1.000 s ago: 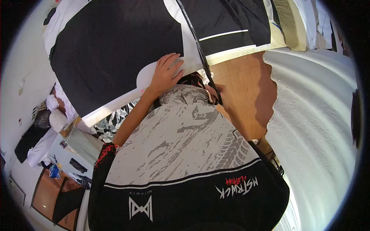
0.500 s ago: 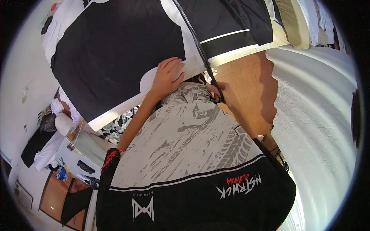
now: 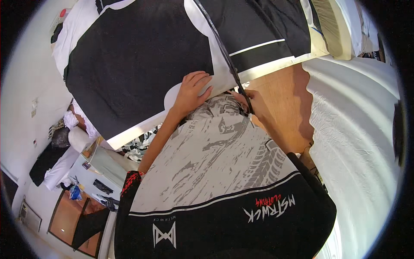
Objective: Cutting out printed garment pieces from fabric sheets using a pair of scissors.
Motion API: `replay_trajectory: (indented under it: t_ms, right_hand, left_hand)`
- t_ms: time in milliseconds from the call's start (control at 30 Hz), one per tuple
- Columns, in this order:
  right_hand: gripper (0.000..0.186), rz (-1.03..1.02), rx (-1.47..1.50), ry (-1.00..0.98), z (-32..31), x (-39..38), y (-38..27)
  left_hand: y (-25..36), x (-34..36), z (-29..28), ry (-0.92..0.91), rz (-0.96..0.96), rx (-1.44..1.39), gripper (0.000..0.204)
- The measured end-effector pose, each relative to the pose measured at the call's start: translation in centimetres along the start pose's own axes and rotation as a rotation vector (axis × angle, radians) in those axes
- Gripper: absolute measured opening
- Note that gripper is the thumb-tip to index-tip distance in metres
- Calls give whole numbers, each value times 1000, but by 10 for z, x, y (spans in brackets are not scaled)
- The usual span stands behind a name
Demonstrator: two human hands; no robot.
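My left hand [image 3: 193,91] lies flat, fingers spread, on the white margin of a printed fabric sheet at the near edge of the table. A large black garment panel [image 3: 138,64] printed on that sheet stretches out under and to the left of the fingers. To the right, my right hand [image 3: 255,102] is at waist height just below the table edge. Its fingers are curled and partly covered by a dark cord [image 3: 228,58] that hangs across the view, so what they hold cannot be made out. A second black panel with a white stripe [image 3: 258,46] lies beyond the cord.
White cloth [image 3: 353,116] hangs in folds along the right side. Brown floor [image 3: 280,99] shows between it and the table. Black and white scraps [image 3: 140,146] lie below the table's left edge. A light cabinet [image 3: 97,172] and piled cloth stand farther left.
The whole view has shifted slightly, so the table and fabric sit a little lower and to the right. My left hand stays on the sheet; the right remains below the edge.
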State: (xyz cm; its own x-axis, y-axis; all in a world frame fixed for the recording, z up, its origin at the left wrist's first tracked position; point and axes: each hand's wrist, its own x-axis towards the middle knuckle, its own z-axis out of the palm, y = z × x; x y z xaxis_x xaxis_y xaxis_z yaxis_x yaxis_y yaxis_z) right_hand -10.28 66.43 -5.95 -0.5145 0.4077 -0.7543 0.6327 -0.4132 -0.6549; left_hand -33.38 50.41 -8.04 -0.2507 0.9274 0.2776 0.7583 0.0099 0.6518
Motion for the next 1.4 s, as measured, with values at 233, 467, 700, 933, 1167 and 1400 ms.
replay_trajectory:
  t_ms: [233, 467, 700, 933, 1167, 1400]
  right_hand:
    - [55, 16, 2, -54, 10, 24, -35]
    - [55, 77, -88, 26, 21, 19, -46]
    - [52, 60, 23, -64, 28, 33, -56]
    - [49, -17, 75, -84, 42, 57, -78]
    - [47, 90, -6, -11, 50, 55, -94]
    - [46, -13, 130, -95, 50, 72, -100]
  left_hand:
    - [-5, 2, -10, -36, -44, -26, 40]
    - [-8, 2, -14, -22, -68, -60, 39]
    - [-17, 2, -19, -25, -65, -67, 39]
    - [-26, -4, -21, -75, -99, -119, 44]
    - [-28, 8, -30, -110, -143, -160, 43]
    - [-26, 15, -32, -82, -169, -222, 42]
